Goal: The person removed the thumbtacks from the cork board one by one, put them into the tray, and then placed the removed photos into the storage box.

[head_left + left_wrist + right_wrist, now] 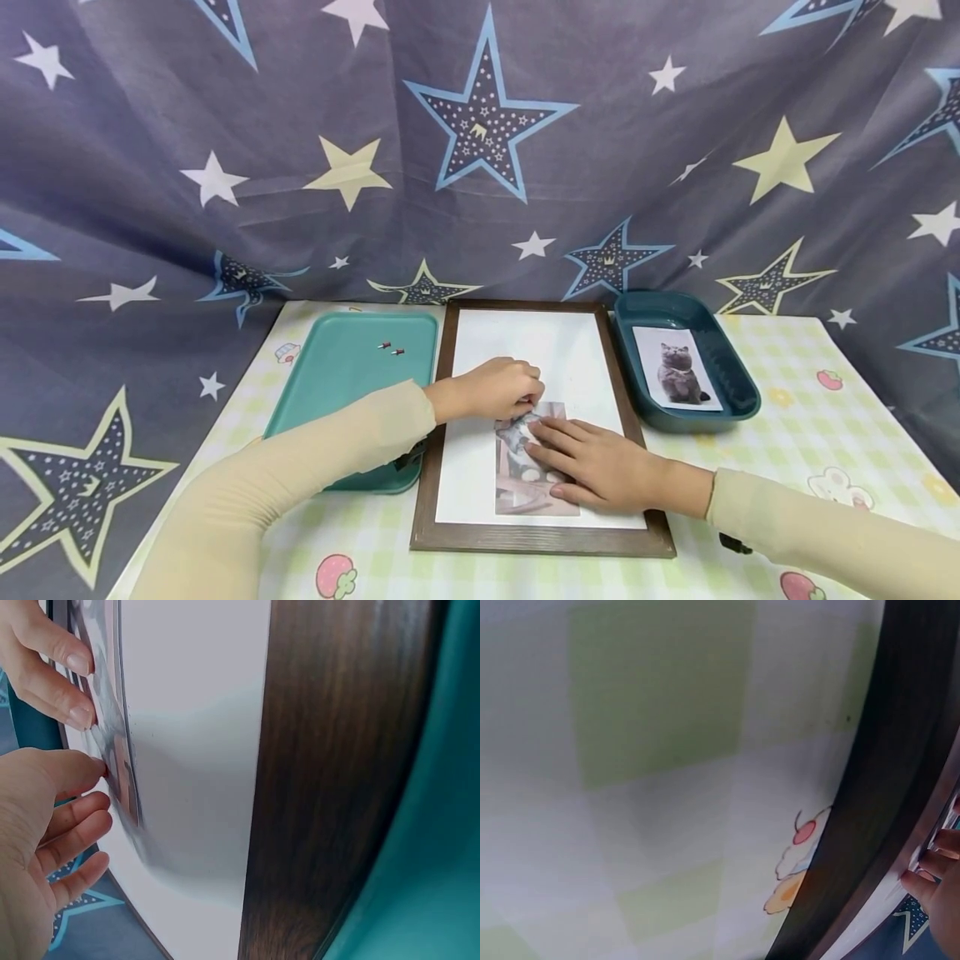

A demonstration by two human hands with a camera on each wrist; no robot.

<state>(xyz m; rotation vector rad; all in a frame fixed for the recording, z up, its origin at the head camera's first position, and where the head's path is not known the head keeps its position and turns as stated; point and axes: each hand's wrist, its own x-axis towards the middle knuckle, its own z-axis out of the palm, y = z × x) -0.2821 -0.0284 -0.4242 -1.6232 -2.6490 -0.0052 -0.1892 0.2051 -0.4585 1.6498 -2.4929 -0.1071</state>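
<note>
A photo of a grey-and-white cat (513, 487) lies on a white board (525, 337) with a brown wooden frame (547, 540). My left hand (495, 389) is at the photo's top edge, its thumb and curled fingers pinching a red push pin (105, 772) against it. Most of the pin is hidden by the thumb; whether it has entered the board I cannot tell. My right hand (600, 467) rests on the photo's right side with fingers extended, holding it flat. In the right wrist view only the fingers (934, 862) show, at the right edge.
Left of the board, partly beneath the left forearm, is a green tray (322, 375) with two red push pins (391, 348). A dark teal basin (738, 400) on the right holds another cat photo (678, 371). A checked cloth (795, 400) covers the table; a starry curtain (570, 225) hangs behind.
</note>
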